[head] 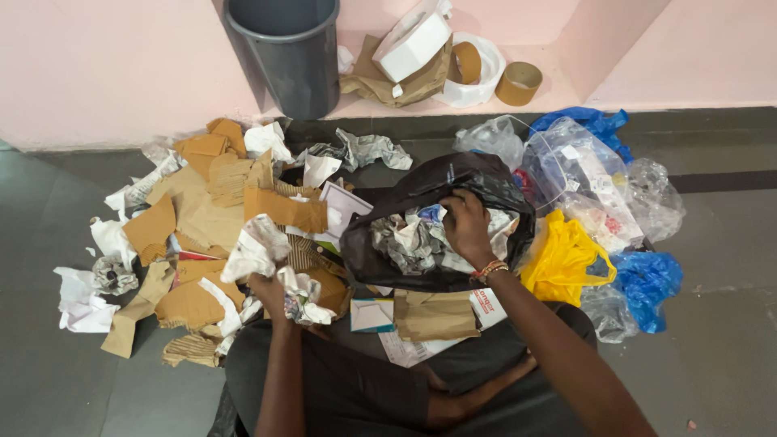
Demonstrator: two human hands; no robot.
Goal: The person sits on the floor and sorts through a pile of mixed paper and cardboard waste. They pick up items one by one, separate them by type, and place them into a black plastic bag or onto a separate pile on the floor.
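right hand (468, 229) at frame centre grips the black bag's (388, 243) rim; left hand (271, 285), lower left, seems clenched on crumpled paper (301, 296) beside torn cardboard (194, 210).

Soft, even indoor light falls from above, moderately bright. The grey bin (285, 50) casts a faint shadow on the pink wall (105, 65). Clear plastic bags (583, 174) show mild glare. Focus is sharp, with slight softness at the edges.

A grey bin (285, 50) stands against the pink wall (105, 65), tape rolls (518, 82) beside it (on the ledge); yellow bag (562, 257) and blue bags (645, 283) lie right.
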